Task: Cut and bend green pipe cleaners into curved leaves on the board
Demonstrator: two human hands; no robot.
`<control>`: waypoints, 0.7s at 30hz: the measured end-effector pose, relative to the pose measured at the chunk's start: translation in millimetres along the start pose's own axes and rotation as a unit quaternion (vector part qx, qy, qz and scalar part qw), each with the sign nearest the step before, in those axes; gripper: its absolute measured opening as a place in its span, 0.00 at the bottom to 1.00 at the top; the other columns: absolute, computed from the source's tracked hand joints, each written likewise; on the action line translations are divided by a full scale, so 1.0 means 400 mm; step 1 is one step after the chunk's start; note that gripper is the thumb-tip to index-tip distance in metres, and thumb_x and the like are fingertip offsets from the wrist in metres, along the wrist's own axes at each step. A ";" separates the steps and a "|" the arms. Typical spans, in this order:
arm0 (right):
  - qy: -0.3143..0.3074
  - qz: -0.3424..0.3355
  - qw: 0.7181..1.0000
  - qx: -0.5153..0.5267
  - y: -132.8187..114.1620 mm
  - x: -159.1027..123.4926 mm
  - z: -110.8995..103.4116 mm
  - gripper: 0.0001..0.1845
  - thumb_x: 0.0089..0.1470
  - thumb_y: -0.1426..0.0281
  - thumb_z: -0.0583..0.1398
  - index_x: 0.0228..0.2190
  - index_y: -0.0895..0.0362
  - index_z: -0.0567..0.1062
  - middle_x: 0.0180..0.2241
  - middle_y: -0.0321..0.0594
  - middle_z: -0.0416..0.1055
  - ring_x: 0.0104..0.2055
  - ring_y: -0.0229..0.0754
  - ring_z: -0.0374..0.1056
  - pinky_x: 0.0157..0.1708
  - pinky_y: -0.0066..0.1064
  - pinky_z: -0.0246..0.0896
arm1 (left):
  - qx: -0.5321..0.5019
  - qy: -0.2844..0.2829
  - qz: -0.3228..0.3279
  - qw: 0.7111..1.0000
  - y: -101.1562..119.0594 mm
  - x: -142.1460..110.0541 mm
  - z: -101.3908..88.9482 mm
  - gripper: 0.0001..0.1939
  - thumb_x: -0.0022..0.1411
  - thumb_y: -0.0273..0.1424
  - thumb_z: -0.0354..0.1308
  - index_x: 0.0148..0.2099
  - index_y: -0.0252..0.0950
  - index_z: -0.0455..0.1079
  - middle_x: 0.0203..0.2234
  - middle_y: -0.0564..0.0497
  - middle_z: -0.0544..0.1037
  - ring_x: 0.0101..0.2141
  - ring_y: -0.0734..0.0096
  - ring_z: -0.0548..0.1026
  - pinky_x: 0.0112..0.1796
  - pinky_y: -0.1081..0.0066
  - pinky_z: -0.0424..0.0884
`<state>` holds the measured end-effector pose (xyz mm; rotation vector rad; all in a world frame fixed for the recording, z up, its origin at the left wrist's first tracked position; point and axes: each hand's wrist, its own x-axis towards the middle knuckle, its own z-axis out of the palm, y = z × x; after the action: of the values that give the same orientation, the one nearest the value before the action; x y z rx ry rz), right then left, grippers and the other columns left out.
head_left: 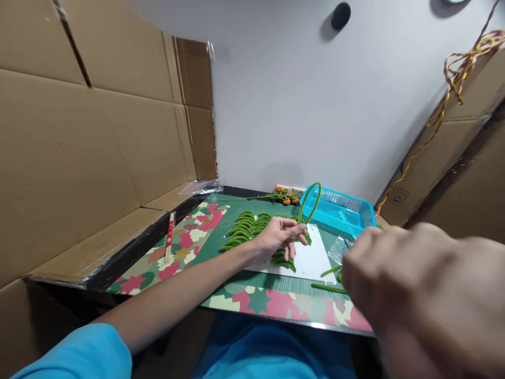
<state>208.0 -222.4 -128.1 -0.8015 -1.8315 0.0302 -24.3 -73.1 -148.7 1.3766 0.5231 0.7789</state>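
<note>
Pinching the lower end of a slender, fuzzy green loop [318,196], the fingers of the left hand [284,237] appear in the head view over the middle of the table, and the loop stands up just above their tips. The right hand [410,284] looms close to the camera, blurred, with its fingers curled inward; whether they grasp anything cannot be told. Below and to the left of the left fingers lie rows of curved, fuzzy green pieces [241,229], partly over a flat white sheet [315,258]. Beyond those fingers are a cluster of small orange-and-green fuzzy flowers [286,195] and, farther right, a bright blue perforated plastic basket [365,210]. Straight fuzzy green strips [329,288] lie just beside the right fingers. Well to the left fingers' left, pale wooden chopsticks in a red wrapper [170,237] rest on the camouflage-patterned table [276,302].
</note>
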 end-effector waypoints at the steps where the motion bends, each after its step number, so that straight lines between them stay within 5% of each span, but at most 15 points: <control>1: 0.001 -0.010 1.000 -0.003 0.017 0.073 0.016 0.12 0.66 0.50 0.61 0.40 0.36 0.84 0.36 0.37 0.82 0.38 0.46 0.79 0.34 0.44 0.72 | 0.006 0.002 0.002 1.000 0.002 -0.002 -0.001 0.28 0.59 0.52 0.72 0.38 0.28 0.76 0.37 0.39 0.86 0.16 0.75 0.77 0.14 0.78 0.68; 4: -0.026 -0.069 0.995 -0.071 0.066 0.247 0.060 0.12 0.70 0.64 0.59 0.48 0.43 0.83 0.41 0.39 0.82 0.40 0.46 0.78 0.38 0.44 0.74 | 0.017 0.007 -0.001 1.000 0.014 -0.007 -0.007 0.27 0.59 0.52 0.72 0.38 0.29 0.76 0.38 0.37 0.86 0.16 0.73 0.77 0.13 0.77 0.68; 7: -0.072 -0.155 0.966 -0.193 0.138 0.311 0.097 0.16 0.69 0.72 0.58 0.50 0.46 0.82 0.53 0.43 0.78 0.55 0.53 0.73 0.50 0.51 0.74 | 0.030 0.019 0.003 0.999 0.035 -0.009 -0.019 0.27 0.58 0.51 0.73 0.37 0.29 0.75 0.35 0.38 0.86 0.16 0.70 0.78 0.13 0.76 0.68; 13: -0.069 -0.138 0.949 -0.274 0.277 0.259 0.152 0.18 0.71 0.73 0.55 0.55 0.51 0.79 0.65 0.52 0.67 0.68 0.59 0.61 0.62 0.59 0.67 | 0.073 0.023 -0.004 0.997 0.067 -0.011 -0.052 0.26 0.57 0.51 0.73 0.34 0.30 0.75 0.32 0.39 0.86 0.14 0.72 0.76 0.13 0.77 0.64; 21: -0.051 -0.083 0.961 -0.260 0.330 0.227 0.154 0.22 0.72 0.71 0.53 0.63 0.52 0.70 0.60 0.51 0.74 0.64 0.59 0.68 0.61 0.58 0.68 | 0.101 0.012 -0.024 0.995 0.052 -0.013 -0.041 0.26 0.57 0.52 0.72 0.33 0.32 0.74 0.17 0.48 0.79 0.11 0.70 0.73 0.11 0.78 0.64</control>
<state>205.9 -50.9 -129.2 -1.0152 -2.0286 -0.5488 -43.4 -65.9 -131.2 1.5365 0.6648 0.7187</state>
